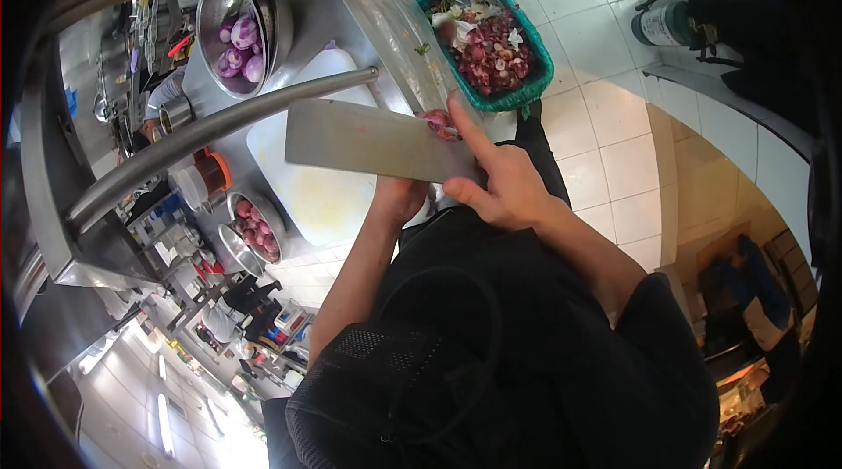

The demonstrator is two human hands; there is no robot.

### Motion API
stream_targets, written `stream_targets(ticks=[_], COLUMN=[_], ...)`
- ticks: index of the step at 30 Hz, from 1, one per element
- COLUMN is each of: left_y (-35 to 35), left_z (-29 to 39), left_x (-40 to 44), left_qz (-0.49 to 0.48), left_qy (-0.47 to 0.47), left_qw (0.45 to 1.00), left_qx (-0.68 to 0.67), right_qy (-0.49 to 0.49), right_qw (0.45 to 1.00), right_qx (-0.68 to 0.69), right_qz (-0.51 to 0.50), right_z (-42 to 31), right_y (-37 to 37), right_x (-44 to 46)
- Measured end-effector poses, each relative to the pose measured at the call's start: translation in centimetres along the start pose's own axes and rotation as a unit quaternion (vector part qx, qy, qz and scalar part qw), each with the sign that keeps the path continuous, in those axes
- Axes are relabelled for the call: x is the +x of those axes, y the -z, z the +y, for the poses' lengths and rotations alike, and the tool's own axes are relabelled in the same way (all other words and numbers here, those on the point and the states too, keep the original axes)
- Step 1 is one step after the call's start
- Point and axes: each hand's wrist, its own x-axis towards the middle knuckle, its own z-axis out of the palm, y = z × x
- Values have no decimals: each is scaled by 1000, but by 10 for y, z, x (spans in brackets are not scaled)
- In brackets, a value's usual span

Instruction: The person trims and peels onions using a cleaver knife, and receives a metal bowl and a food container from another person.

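Centre frame | I'm watching right hand (507,181) gripping cleaver (368,141) by onion (436,123) | left hand (399,197) half-hidden, its hold I can't tell

The cleaver (364,138) is smooth metal — the cutting board (320,202), matt plastic.

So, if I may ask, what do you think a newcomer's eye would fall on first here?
Probably the broad cleaver blade, stretching across the middle of the view towards the right hand, with a purple onion at its upper edge. Next might come the teal-lined bin at the top, heaped with reddish scraps, then the metal bowl of purple onions at upper left.
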Motion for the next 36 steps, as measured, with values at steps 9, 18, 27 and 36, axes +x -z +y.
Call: stream_targets(ticks=[9,18,27,36], left_y=[-11,-13,-12,-12], left_z=[1,8,3,4], left_x=[8,10,4,5], left_qz=[48,32,53,36], left_qy=[-8,27,-17,-18], left_qw=[998,998,998,999], left_qx=[35,54,-18,-34], right_qy=[-83,-83,-9,-15], right_qw=[978,958,997,993], right_qx=[194,268,77,120], right_qz=[2,53,-15,16], right_z=[22,22,-2,5], right_y=[-4,10,9,0], right_x=[5,6,3,2])
